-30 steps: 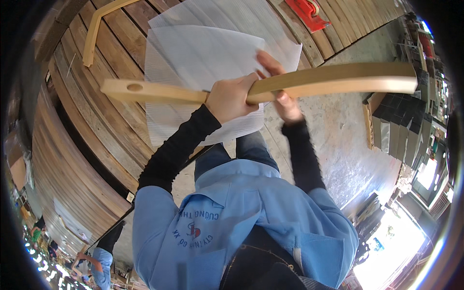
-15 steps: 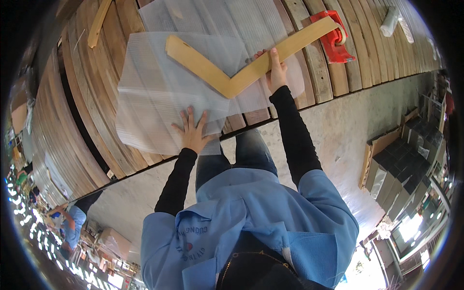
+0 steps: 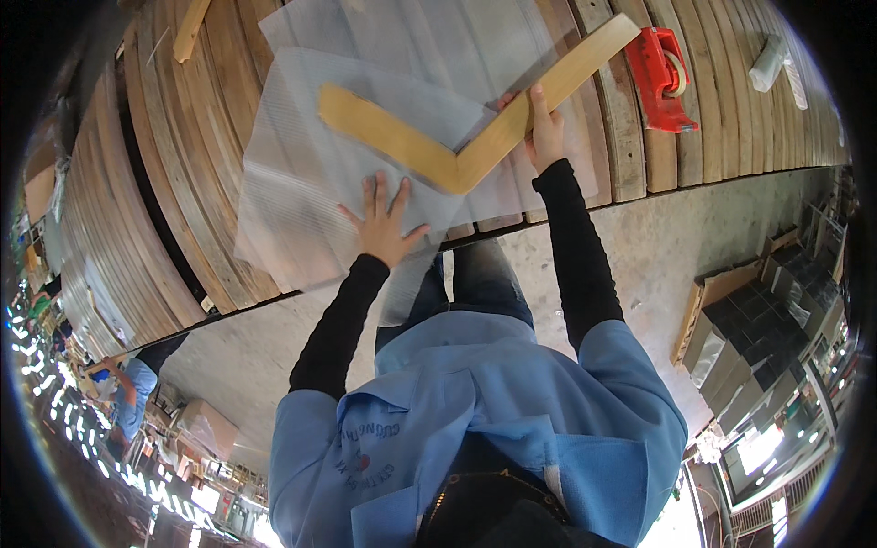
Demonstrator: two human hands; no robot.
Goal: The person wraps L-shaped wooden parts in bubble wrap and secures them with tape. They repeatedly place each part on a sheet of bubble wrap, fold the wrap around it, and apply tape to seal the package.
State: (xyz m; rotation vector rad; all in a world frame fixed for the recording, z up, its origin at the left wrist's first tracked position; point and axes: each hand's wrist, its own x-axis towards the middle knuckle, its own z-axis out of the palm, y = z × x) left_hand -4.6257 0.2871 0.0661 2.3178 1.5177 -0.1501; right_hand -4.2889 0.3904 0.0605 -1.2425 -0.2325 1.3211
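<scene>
My right hand [image 3: 544, 130] grips the longer arm of a V-shaped wooden piece [image 3: 498, 142], thumb on top and fingertips showing at the far side. The piece's corner points toward me, and its other arm stretches to the far left over a sheet of translucent foam wrap [image 3: 301, 173]. My left hand [image 3: 387, 221] rests on that sheet with fingers spread, just on my side of the wood's shorter arm. Part of the sheet hangs over the table's near edge. To the right of the wood's long end lies a red tape dispenser [image 3: 660, 82] with a roll in it.
The slatted wooden table [image 3: 210, 228] runs across the view. A wooden strip [image 3: 190, 29] lies at the far left, a clear plastic roll [image 3: 769, 62] at the far right. Stacked dark panels [image 3: 758, 320] stand on the floor at right. Another person [image 3: 135, 397] works at far left.
My right hand and the wood have shifted slightly; the wood's long end is now clear of the tape dispenser it overlapped. My left hand has slid closer to the wood. The view has moved a little.
</scene>
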